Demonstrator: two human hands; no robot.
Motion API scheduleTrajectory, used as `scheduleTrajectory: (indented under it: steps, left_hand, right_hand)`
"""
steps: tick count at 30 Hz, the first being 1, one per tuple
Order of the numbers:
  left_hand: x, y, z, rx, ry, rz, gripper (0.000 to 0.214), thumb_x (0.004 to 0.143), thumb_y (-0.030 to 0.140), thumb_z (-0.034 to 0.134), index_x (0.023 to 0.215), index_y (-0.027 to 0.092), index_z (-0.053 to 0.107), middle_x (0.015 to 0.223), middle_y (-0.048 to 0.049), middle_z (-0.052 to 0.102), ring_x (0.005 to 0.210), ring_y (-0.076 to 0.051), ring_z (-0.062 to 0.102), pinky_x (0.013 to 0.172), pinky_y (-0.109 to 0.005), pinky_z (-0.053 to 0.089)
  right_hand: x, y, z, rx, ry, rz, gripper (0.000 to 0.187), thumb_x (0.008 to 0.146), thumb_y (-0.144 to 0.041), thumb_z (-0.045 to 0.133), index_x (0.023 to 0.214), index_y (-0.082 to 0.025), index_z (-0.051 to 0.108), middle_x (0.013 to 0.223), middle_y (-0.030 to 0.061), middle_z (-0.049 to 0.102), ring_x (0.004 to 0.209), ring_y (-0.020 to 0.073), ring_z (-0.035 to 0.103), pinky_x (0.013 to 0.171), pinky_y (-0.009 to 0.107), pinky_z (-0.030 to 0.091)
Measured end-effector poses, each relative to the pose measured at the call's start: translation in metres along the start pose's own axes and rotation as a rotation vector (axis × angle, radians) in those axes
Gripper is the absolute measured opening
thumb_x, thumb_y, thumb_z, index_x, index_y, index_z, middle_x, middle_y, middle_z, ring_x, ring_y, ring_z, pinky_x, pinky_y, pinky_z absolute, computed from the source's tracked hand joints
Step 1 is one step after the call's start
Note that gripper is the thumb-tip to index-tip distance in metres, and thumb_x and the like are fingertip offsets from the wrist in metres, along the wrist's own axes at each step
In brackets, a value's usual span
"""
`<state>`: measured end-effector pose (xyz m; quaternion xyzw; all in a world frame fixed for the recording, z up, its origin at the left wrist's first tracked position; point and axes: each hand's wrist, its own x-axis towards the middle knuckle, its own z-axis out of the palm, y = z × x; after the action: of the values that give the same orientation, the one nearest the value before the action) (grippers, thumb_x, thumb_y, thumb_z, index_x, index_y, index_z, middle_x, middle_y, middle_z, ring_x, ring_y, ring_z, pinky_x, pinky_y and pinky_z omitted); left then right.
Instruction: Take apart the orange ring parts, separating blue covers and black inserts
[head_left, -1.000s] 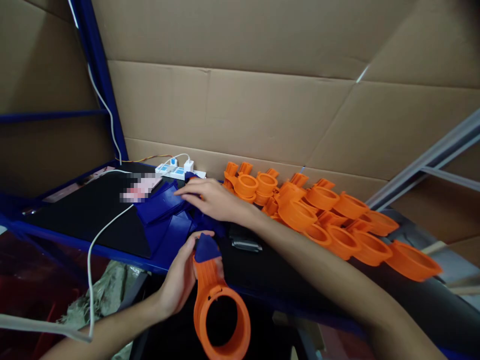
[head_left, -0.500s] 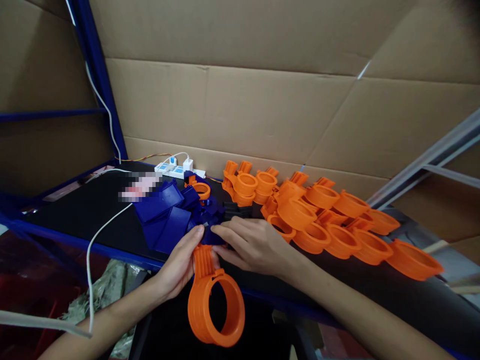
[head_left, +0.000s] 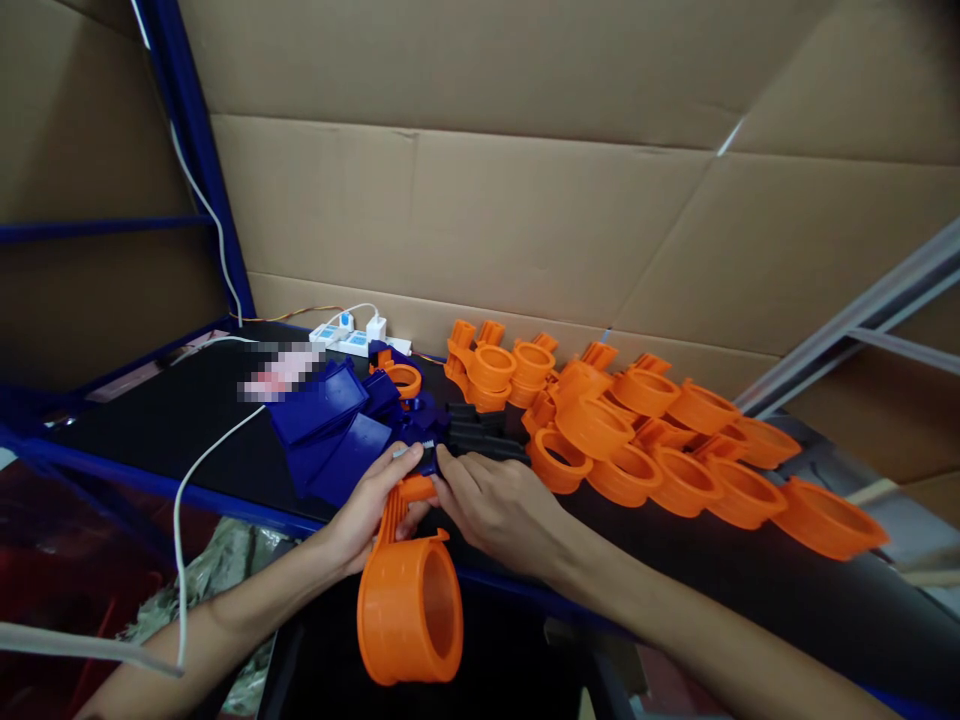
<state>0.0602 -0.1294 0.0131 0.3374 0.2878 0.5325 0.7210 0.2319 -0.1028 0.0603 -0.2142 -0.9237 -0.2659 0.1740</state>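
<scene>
My left hand [head_left: 367, 515] is closed around the ribbed stem of an orange plastic ring holder [head_left: 394, 615], whose wide ring hangs down toward me. At the stem's upper end sits a small dark blue piece [head_left: 427, 461], with pale teeth or thread showing beside it. My right hand [head_left: 499, 510] has its fingers bent and pressed against that end, thumb and index at the blue piece. Its fingertips are partly hidden, so I cannot tell how firmly it grips. Just beyond my hands lie dark blue flat plates [head_left: 345, 455] and several black cylindrical grips [head_left: 480, 430].
Many orange ring holders [head_left: 622, 470] stand in rows on the right of the black tabletop [head_left: 187, 420], some stacked. A white power strip [head_left: 352, 340] lies at the back by the cardboard wall [head_left: 510, 210]. A white cable [head_left: 180, 530] hangs over the front left edge.
The orange ring holder has turned, its ring opening now facing more to the right, and shifted slightly left. My right hand's fingers have curled in and moved lower, uncovering more of the black grips.
</scene>
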Motion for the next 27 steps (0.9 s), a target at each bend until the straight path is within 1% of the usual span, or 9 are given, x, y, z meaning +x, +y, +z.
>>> scheduleTrajectory:
  steps: [4, 7, 9, 13, 17, 20, 23, 25, 27]
  left_hand:
    - [0.003, -0.001, 0.000, -0.024, -0.003, 0.013, 0.029, 0.092, 0.046, 0.056, 0.087, 0.022, 0.041, 0.059, 0.0047, 0.060, 0.033, -0.005, 0.036, 0.036, -0.015, 0.028]
    - [0.004, -0.003, 0.000, -0.037, 0.011, 0.029, 0.031, 0.091, 0.047, 0.057, 0.086, 0.021, 0.042, 0.060, 0.0038, 0.061, 0.033, -0.004, 0.038, 0.036, -0.015, 0.028]
    - [0.005, -0.003, 0.001, -0.043, 0.036, 0.029, 0.032, 0.090, 0.048, 0.059, 0.085, 0.020, 0.044, 0.059, 0.0034, 0.061, 0.034, -0.004, 0.038, 0.037, -0.016, 0.028]
    - [0.006, -0.005, 0.002, -0.076, 0.079, 0.055, 0.037, 0.087, 0.052, 0.061, 0.081, 0.019, 0.046, 0.056, 0.0039, 0.059, 0.035, -0.005, 0.041, 0.040, -0.018, 0.033]
    - [0.006, -0.007, 0.003, -0.075, 0.105, 0.058, 0.038, 0.084, 0.054, 0.063, 0.084, 0.019, 0.049, 0.059, 0.0024, 0.062, 0.036, -0.006, 0.043, 0.041, -0.019, 0.035]
    - [0.002, -0.007, 0.004, -0.062, 0.127, 0.083, 0.035, 0.086, 0.052, 0.061, 0.085, 0.019, 0.048, 0.060, 0.0017, 0.064, 0.035, -0.005, 0.041, 0.039, -0.018, 0.033]
    - [-0.002, -0.006, 0.007, -0.020, 0.119, 0.103, 0.033, 0.090, 0.051, 0.057, 0.084, 0.020, 0.045, 0.062, 0.0016, 0.065, 0.032, -0.003, 0.035, 0.037, -0.017, 0.032]
    - [-0.004, -0.006, 0.010, 0.022, 0.082, 0.091, 0.033, 0.090, 0.051, 0.056, 0.085, 0.021, 0.043, 0.065, 0.0014, 0.067, 0.031, -0.003, 0.034, 0.036, -0.016, 0.031]
    - [-0.004, -0.007, 0.012, 0.065, 0.041, 0.070, 0.033, 0.089, 0.051, 0.058, 0.085, 0.022, 0.041, 0.066, 0.0013, 0.067, 0.032, -0.004, 0.036, 0.034, -0.015, 0.028]
  right_hand:
    - [0.001, 0.004, 0.001, 0.042, 0.005, 0.023, 0.032, 0.099, -0.021, 0.041, 0.118, -0.001, 0.059, 0.084, 0.0111, 0.068, 0.071, 0.0178, 0.064, 0.056, 0.030, 0.047]
    - [0.002, 0.007, 0.001, 0.071, -0.019, 0.015, 0.033, 0.097, -0.018, 0.044, 0.122, -0.001, 0.057, 0.089, 0.0121, 0.069, 0.075, 0.0184, 0.065, 0.058, 0.029, 0.047]
    - [0.002, 0.006, 0.002, 0.098, -0.027, 0.039, 0.033, 0.095, -0.015, 0.045, 0.123, -0.002, 0.057, 0.090, 0.0121, 0.069, 0.077, 0.0184, 0.066, 0.060, 0.029, 0.048]
    - [0.003, 0.000, 0.006, 0.098, 0.002, 0.123, 0.037, 0.093, -0.013, 0.043, 0.126, 0.000, 0.056, 0.079, 0.0093, 0.068, 0.070, 0.0174, 0.065, 0.055, 0.028, 0.045]
    - [0.003, -0.003, 0.009, 0.103, 0.010, 0.113, 0.040, 0.089, -0.010, 0.042, 0.125, 0.000, 0.056, 0.077, 0.0082, 0.068, 0.067, 0.0163, 0.063, 0.053, 0.028, 0.044]
    - [0.000, 0.007, 0.007, 0.020, 0.083, 0.089, 0.038, 0.092, -0.009, 0.041, 0.124, -0.002, 0.058, 0.080, 0.0089, 0.070, 0.069, 0.0150, 0.063, 0.057, 0.027, 0.044]
    - [-0.001, 0.026, 0.003, -0.108, 0.211, 0.204, 0.032, 0.097, -0.013, 0.044, 0.122, -0.007, 0.062, 0.076, 0.0068, 0.069, 0.067, 0.0137, 0.061, 0.057, 0.027, 0.039]
    - [0.003, 0.037, 0.001, -0.064, 0.205, 0.275, 0.028, 0.099, -0.020, 0.047, 0.118, -0.013, 0.066, 0.079, 0.0052, 0.069, 0.073, 0.0137, 0.062, 0.058, 0.027, 0.037]
    - [0.012, 0.043, 0.001, 0.038, 0.136, 0.295, 0.026, 0.100, -0.028, 0.048, 0.113, -0.019, 0.069, 0.087, 0.0052, 0.068, 0.081, 0.0144, 0.061, 0.058, 0.026, 0.035]
